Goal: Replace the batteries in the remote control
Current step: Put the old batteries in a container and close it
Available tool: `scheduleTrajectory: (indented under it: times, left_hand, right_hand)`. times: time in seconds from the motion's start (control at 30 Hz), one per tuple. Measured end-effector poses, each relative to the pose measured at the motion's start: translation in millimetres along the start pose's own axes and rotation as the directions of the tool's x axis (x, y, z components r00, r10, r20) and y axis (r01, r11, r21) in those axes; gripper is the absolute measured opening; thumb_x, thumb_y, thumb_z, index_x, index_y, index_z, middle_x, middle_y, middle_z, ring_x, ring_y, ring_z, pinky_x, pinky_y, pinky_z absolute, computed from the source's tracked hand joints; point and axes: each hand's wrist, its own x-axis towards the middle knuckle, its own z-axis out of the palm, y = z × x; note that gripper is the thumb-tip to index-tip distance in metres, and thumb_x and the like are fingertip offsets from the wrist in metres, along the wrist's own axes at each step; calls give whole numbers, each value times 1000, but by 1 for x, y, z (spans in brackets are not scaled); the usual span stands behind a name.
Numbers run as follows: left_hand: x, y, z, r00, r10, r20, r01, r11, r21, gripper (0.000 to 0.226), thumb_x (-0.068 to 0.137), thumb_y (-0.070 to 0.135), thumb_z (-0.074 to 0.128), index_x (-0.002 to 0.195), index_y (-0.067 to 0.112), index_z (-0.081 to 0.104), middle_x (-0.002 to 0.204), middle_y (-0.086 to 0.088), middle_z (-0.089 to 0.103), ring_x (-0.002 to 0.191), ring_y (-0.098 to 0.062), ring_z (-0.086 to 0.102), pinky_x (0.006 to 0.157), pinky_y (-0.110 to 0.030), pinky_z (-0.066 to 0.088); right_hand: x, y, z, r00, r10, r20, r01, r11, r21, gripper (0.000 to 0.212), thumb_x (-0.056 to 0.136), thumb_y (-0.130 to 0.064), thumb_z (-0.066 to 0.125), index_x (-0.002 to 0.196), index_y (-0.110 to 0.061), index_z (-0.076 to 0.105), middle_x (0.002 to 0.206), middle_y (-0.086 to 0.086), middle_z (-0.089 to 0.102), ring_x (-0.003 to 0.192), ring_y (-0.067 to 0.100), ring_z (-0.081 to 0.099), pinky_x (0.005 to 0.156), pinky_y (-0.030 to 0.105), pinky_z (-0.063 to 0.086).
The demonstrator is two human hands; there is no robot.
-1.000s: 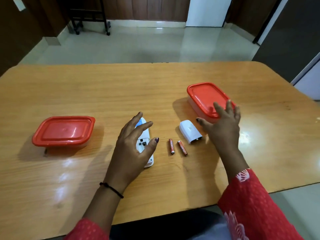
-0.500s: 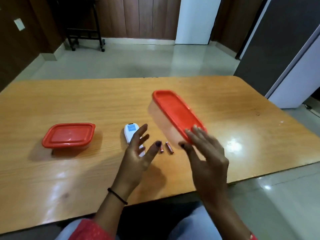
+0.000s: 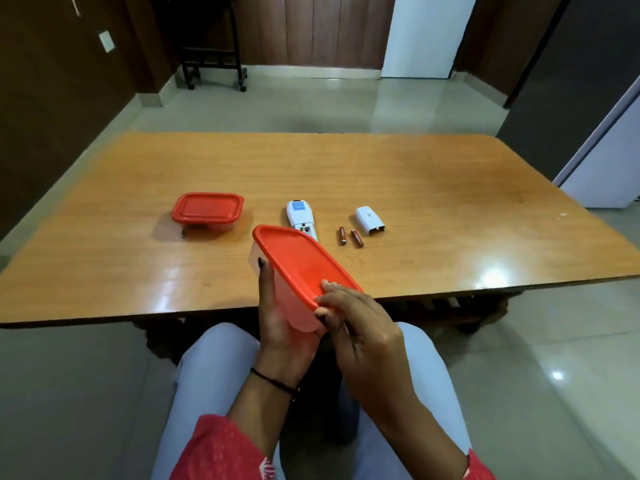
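I hold a clear plastic box with a red lid (image 3: pixel 298 265) above the table's near edge, tilted. My left hand (image 3: pixel 277 317) cups its underside and side. My right hand (image 3: pixel 356 320) grips the near corner of the lid, thumb below and fingers on top. On the table the white remote (image 3: pixel 300 218) lies face down with its battery bay open, partly hidden by the box. Two small red batteries (image 3: pixel 349 236) lie side by side to its right. The white battery cover (image 3: pixel 370 220) lies just beyond them.
A second red-lidded box (image 3: pixel 207 211) stands on the wooden table (image 3: pixel 450 216) to the left of the remote. My knees are below the table's near edge. A dark chair frame (image 3: pixel 211 60) stands on the tiled floor far behind.
The right hand lifted the red-lidded box off the table's right side and brought it toward me. The left hand left the remote and took the box from below. The view pulled back.
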Motion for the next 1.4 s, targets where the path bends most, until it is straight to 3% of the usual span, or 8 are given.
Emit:
scheduleTrajectory:
  times: [0.3, 0.43, 0.77, 0.93, 1.07, 1.2, 1.3, 1.4]
  left_hand:
    - [-28, 39, -13, 847, -317, 426, 342, 939, 19, 97, 80, 75, 38, 150, 12, 12, 147, -28, 35, 132, -47, 37, 102, -65, 33]
    - [-40, 32, 2, 836, -270, 478, 297, 955, 18, 96, 81, 71, 41, 146, 2, 24, 148, -28, 31, 131, -44, 38, 103, -64, 32]
    - [-35, 24, -9, 828, -262, 495, 350, 932, -93, 92, 81, 58, 51, 145, 6, 12, 141, -31, 39, 125, -41, 44, 105, -51, 37]
    - [-38, 7, -23, 904, -278, 325, 305, 952, -32, 75, 73, 54, 63, 133, 17, 36, 144, -26, 39, 127, -43, 45, 92, -60, 45]
    - [-34, 0, -21, 913, -289, 289, 291, 956, 37, 70, 74, 49, 65, 132, 21, 39, 149, -25, 35, 132, -46, 39, 99, -67, 35]
    - [-20, 4, -7, 926, -297, 232, 297, 954, 36, 75, 79, 56, 48, 139, 11, 43, 141, -26, 45, 130, -45, 43, 105, -70, 25]
    - [-1, -3, 10, 932, -280, 230, 267, 960, 85, 67, 81, 62, 41, 123, 14, 63, 131, -20, 58, 121, -40, 54, 100, -63, 37]
    - [26, -23, 31, 962, -231, 146, 200, 959, 200, 57, 89, 50, 41, 127, 12, 59, 126, -15, 63, 113, -33, 60, 98, -56, 44]
  right_hand:
    - [13, 6, -44, 951, 68, 302, -152, 952, 265, 46, 80, -41, 65, 123, -26, 60, 137, -11, 53, 138, 4, 33, 112, 37, 34]
    - [9, -2, -35, 998, 0, 66, -10, 989, 147, 42, 87, -43, 55, 122, -20, 60, 128, -2, 61, 128, 12, 49, 101, 46, 45]
    - [12, 11, -28, 938, -321, 129, 329, 943, -42, 30, 94, -14, 48, 118, -2, 63, 120, 13, 65, 119, 23, 56, 103, 44, 42]
    - [36, 14, -38, 970, 94, -225, -48, 978, 204, 22, 96, -15, 41, 98, -16, 64, 88, -8, 65, 86, 15, 65, 75, 42, 55]
    - [72, 33, -58, 803, 474, -362, -325, 857, 401, 27, 100, -26, 41, 83, -26, 62, 76, -7, 58, 77, 13, 59, 69, 36, 58]
    - [74, 73, -66, 543, 766, -344, -508, 626, 593, 33, 97, -33, 46, 87, -6, 64, 65, 4, 42, 61, 9, 38, 58, 28, 35]
    - [71, 101, -79, 347, 904, -249, -441, 392, 807, 25, 97, -26, 48, 82, -10, 60, 64, 0, 44, 54, 9, 42, 50, 23, 37]
    - [66, 129, -88, 211, 960, -182, -310, 242, 920, 23, 98, -17, 47, 109, 1, 58, 72, 7, 58, 59, 11, 58, 56, 24, 49]
